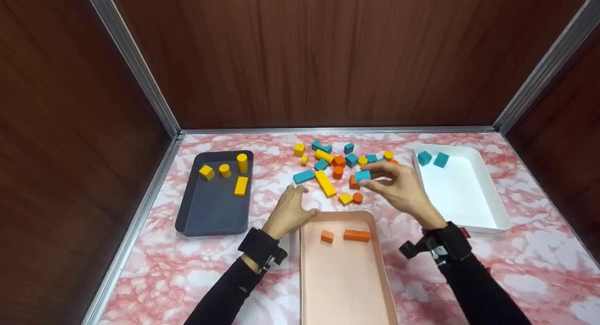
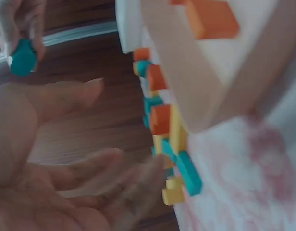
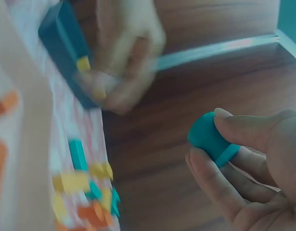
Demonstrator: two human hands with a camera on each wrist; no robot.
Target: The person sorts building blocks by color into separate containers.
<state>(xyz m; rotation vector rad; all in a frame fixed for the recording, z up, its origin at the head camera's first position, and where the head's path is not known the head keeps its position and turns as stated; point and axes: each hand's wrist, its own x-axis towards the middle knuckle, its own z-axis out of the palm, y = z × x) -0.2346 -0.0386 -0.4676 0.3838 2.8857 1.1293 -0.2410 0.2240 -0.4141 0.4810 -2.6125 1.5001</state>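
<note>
My right hand pinches a teal cylinder block between thumb and fingers, held up over the right side of a loose pile of blocks. My left hand holds nothing; its fingers and thumb are apart at the near left of the pile, by the far left corner of the peach tray. Nearest its fingertips lies a teal rectangular block, with a long yellow block beside it. An orange block is partly hidden behind the held cylinder.
A dark grey tray at left holds several yellow blocks. Two teal blocks lie in the white tray at right. The peach tray contains an orange cuboid and a smaller orange block. Wood-look walls enclose the marbled table.
</note>
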